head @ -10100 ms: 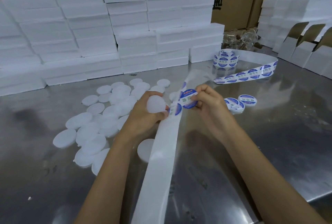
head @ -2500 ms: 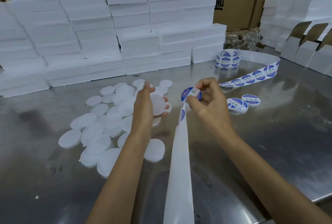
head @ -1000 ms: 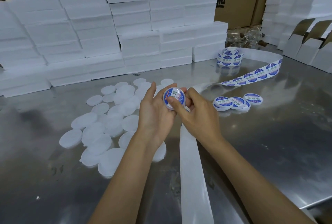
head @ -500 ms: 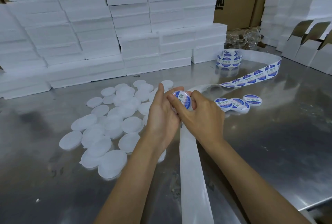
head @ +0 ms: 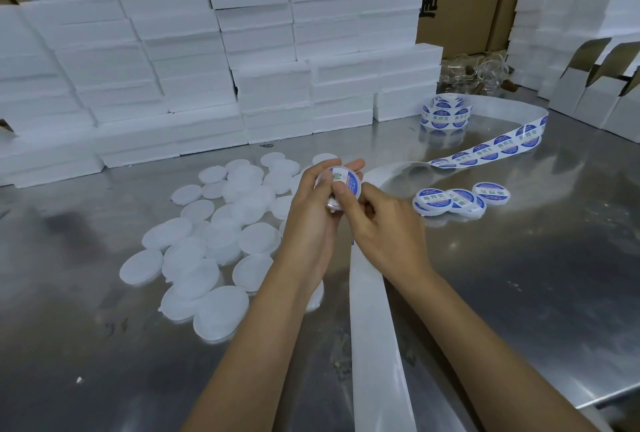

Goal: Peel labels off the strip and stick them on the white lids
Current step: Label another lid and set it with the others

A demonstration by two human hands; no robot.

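Head view: left hand point(head: 313, 210) grips a lid point(head: 341, 182) at center; right hand point(head: 384, 223) thumb presses its label point(head: 348, 179). Light, stiff, probably slick; hold its rim. Strip point(head: 485, 152) lies toward 2 o'clock.

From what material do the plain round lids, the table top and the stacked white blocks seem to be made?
Plain round lids: probably thin plastic, milky and slightly translucent, with moulded rims.
Table top: metal, likely stainless steel; it has a dull sheen and mirrors the label roll.
Stacked white blocks: apparently foam such as polystyrene, matte with rough, crumbly edges.
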